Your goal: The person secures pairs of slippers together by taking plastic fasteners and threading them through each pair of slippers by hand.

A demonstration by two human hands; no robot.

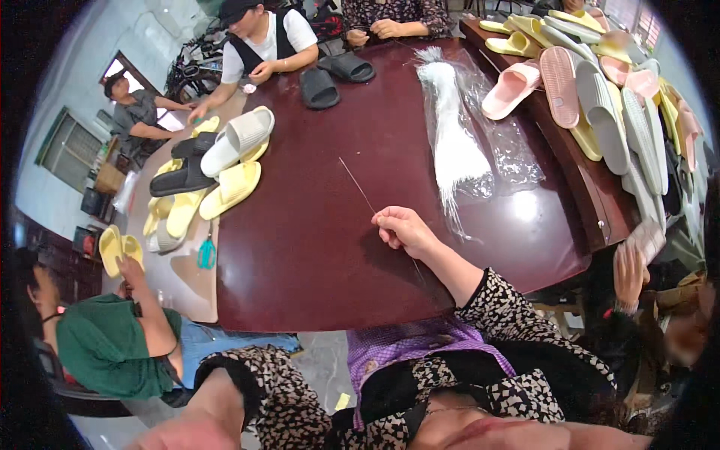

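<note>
My right hand (403, 229) is over the table, fingers closed in a pinch on a thin, stiff, wire-like rod (352, 177). The rod slants from its far tip at the upper left through my fingers, and its near end comes out below the hand. At the lower left edge is my left hand (184, 435), close to the camera and partly cut off. Its fingers do not show clearly. Beyond my right hand lies a bundle of white strings (457, 127), loose ends spread toward me, on a clear plastic bag (517, 154).
Dark red table (300, 247). Slippers are heaped at left (232, 187) and on a raised ledge at right (600, 97); a dark grey pair (320, 88) lies at the far edge. Teal-handled scissors (206, 253) lie at left. Several people sit around; one holds yellow slippers (112, 249).
</note>
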